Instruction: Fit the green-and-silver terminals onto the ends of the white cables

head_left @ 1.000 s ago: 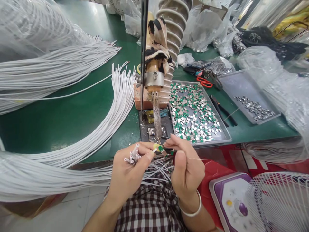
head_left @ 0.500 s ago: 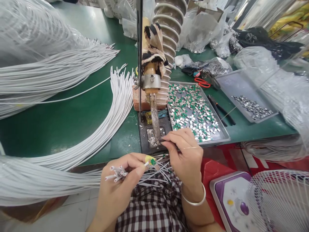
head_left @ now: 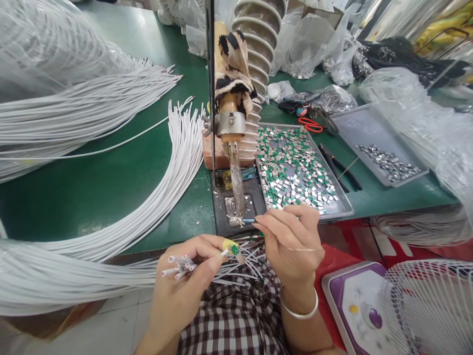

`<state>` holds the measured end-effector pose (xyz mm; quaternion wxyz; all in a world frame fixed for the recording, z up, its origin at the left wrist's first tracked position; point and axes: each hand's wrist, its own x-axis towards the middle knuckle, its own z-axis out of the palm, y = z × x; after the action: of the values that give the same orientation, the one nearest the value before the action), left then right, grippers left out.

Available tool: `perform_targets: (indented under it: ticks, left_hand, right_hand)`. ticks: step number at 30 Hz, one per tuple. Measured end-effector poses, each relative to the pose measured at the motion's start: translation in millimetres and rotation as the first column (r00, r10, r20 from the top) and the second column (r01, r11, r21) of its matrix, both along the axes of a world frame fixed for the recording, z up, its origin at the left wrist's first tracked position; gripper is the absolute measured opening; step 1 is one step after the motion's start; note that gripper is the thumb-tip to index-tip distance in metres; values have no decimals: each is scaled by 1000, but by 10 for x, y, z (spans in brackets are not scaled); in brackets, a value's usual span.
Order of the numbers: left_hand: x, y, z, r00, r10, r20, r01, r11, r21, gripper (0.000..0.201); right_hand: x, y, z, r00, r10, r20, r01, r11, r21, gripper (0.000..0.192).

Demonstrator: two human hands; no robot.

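Note:
My left hand [head_left: 185, 281] is closed round several white cables [head_left: 178, 266] whose stripped ends point up. Between its thumb and forefinger, which has a yellow covering on its tip, one cable ends at a small green circuit board with a metal plug [head_left: 236, 252]. My right hand [head_left: 290, 236] pinches a thin bluish piece [head_left: 249, 220]; its exact kind is unclear. That piece reaches to the tip of the soldering iron [head_left: 236, 182], which is clamped point-down over a dark base [head_left: 219, 207] with solder bits on it.
Right of the iron lies a metal tray [head_left: 347, 209] of green-and-silver connectors. Beyond it are pliers [head_left: 345, 172], red-handled scissors [head_left: 310, 124] and a grey tray [head_left: 354, 128] of metal parts. White cable bundles [head_left: 155, 207] cover the left. A ribbed hose [head_left: 258, 39] rises behind; a fan [head_left: 432, 301] stands lower right.
My right hand has shifted slightly right, away from the iron, and more of the thin bluish piece shows. My left hand has barely moved; the plug beside its board shows more clearly.

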<state>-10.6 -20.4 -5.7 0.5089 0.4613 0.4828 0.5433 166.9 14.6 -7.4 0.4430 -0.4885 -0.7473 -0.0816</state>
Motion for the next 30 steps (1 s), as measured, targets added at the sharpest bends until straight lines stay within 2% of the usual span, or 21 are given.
perform_targets:
  ticks: [3, 5, 6, 8, 11, 15, 18, 23, 25, 27, 28, 30]
  left_hand:
    - [13, 53, -25, 1000, 1, -10, -1, 1000, -14, 23]
    - [37, 99, -25, 1000, 8, -13, -8, 1000, -17, 21]
    - [54, 120, -15, 1000, 15, -14, -16, 1000, -26, 21]
    - [90, 157, 19, 999, 36, -7, -36, 998, -52, 20]
    - [130, 195, 67, 998, 67, 4, -67, 994, -81, 20]
    - [113, 232, 42, 998, 62, -33, -64, 996, -60, 19]
    - [88, 256, 8, 996, 30, -87, -32, 999, -17, 20]
    - [127, 250, 42, 984, 55, -166, -50, 998, 38, 22]
    - [149, 234, 57, 975, 63, -211, -47, 996, 76, 22]
    - [154, 223, 58, 968, 64, -244, -41, 994, 99, 22]
    - [151, 222, 55, 968, 56, -246, -32, 995, 98, 22]
    - [136, 229, 50, 978, 20, -209, -4, 997, 75, 23]
  right_hand:
    - [-28, 102, -51, 988, 10, 156, 7, 994, -108, 16]
    - [-42, 145, -82, 988, 20, 154, 0, 992, -126, 12]
    - [-46, 146, -93, 994, 21, 111, -8, 993, -115, 10]
    - [-49, 99, -103, 998, 54, -38, -58, 993, -98, 24]
    - [-53, -50, -110, 952, 131, -278, -171, 977, -127, 36]
    - [-66, -208, -94, 872, 88, -481, -178, 973, -145, 24]
    - [-75, -251, -15, 862, 172, -478, -256, 960, -117, 11]
    - [-145, -316, 159, 918, 331, -219, -371, 911, -178, 4]
    - [-176, -346, 178, 891, 368, -266, -421, 889, -181, 6]
    - [-182, -365, 158, 832, 380, -405, -459, 881, -117, 18]
    - [-174, -366, 139, 811, 359, -462, -444, 892, -85, 25]
    - [-146, -352, 95, 818, 266, -511, -338, 940, -53, 34]
